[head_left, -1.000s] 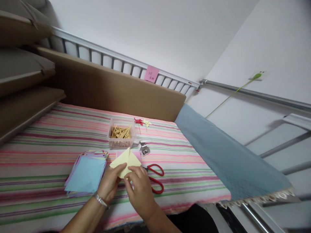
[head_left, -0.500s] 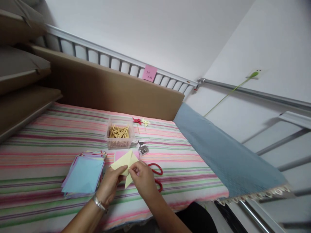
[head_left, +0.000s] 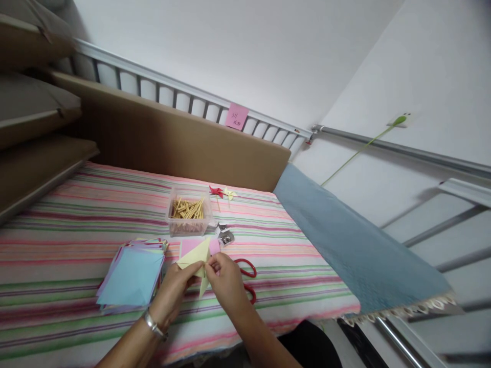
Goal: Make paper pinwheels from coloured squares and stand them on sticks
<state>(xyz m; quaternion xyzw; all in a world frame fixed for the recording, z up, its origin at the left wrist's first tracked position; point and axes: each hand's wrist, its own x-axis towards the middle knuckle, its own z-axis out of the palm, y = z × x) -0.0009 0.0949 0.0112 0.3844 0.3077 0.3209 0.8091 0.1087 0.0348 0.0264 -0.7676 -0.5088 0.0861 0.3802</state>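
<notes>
A pale yellow paper pinwheel (head_left: 194, 255), partly folded, is held above the striped cloth between my two hands. My left hand (head_left: 177, 278) pinches its left side, thumb on top near the middle. At the centre, the fingertips of my right hand (head_left: 224, 273) are pressed together on the paper; whether a small pin is between them I cannot make out. Under and behind the pinwheel lies a pink sheet of paper (head_left: 186, 245). Beside my right hand are the red handles of scissors (head_left: 251, 294), whose blades are hidden.
A stack of coloured paper (head_left: 132, 273) lies at left. Behind stand a clear plastic box (head_left: 187, 227) of wooden sticks and a small open box (head_left: 225, 236) with metal pieces. Two finished pinwheels, a red one (head_left: 217, 191) and a yellow one (head_left: 230, 193), lie farther back, before a brown board (head_left: 172, 138).
The yellow paper has turned and tilted slightly, showing narrower on its right side. Both hands have shifted a little, still pinching it near the centre.
</notes>
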